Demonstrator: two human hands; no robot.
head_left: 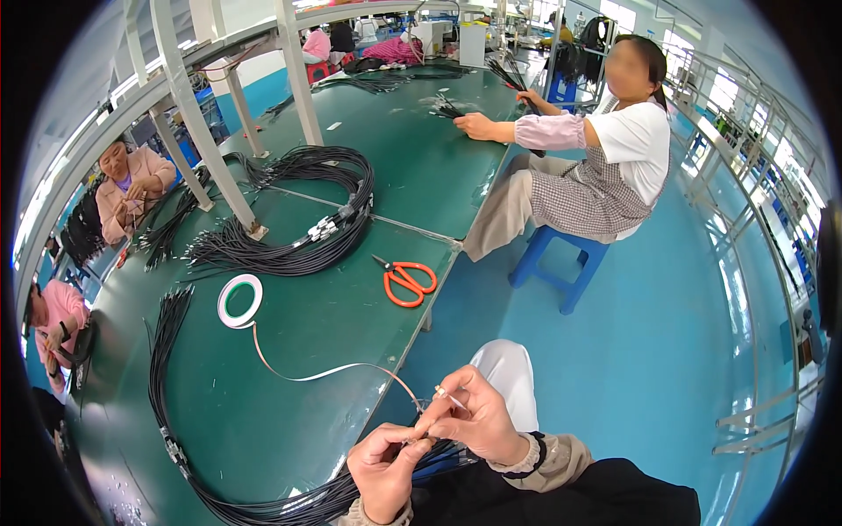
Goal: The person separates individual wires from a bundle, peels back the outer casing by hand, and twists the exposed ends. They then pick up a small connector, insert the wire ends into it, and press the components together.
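Both hands worked just off the green table's (289, 386) near edge: the left hand (383, 469) closed around the black cable bundle (263, 508), the right hand (469, 421) pinching a strip of tape (333, 371) running from the white tape roll (239, 301). Orange scissors (405, 280) lay near the edge; open blue floor (649, 368) spread rightward.

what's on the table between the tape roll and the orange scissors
Nothing: in the head view, only bare green table lies between the tape roll and the orange scissors.
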